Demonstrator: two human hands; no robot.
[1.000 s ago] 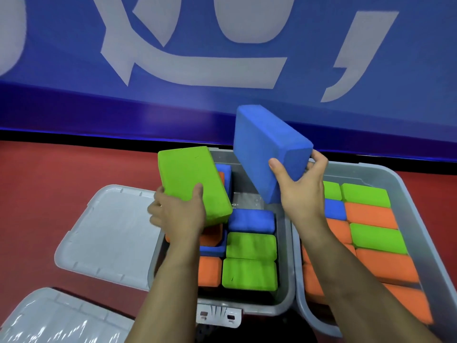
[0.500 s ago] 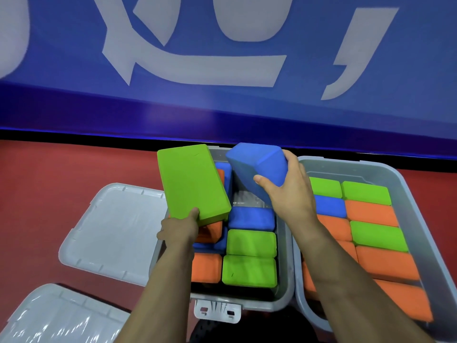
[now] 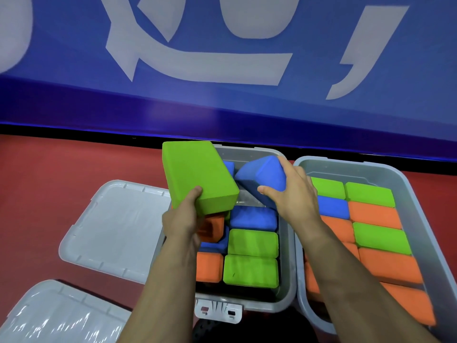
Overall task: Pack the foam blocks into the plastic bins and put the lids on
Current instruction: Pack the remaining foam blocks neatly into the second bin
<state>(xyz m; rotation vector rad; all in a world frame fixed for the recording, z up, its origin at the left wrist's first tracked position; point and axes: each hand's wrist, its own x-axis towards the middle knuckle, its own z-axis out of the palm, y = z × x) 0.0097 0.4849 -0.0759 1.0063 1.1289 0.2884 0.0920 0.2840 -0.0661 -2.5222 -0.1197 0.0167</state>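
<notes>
Red floor holds two gray bins side by side. At 12 o'clock over the left bin (image 3: 288, 268), my left hand (image 3: 184, 219) grips a green block (image 3: 197, 175). My right hand (image 3: 295, 194) grips a blue block (image 3: 263, 179), tilted down into the bin.

Big blue wall banner (image 3: 222, 100) up top with huge pale grey lettering (image 3: 197, 68). Black strip (image 3: 74, 132) along its bottom edge. Dark red floor (image 3: 61, 174) below, kinda matte. Even indoor light, soft sheen on the blue.
</notes>
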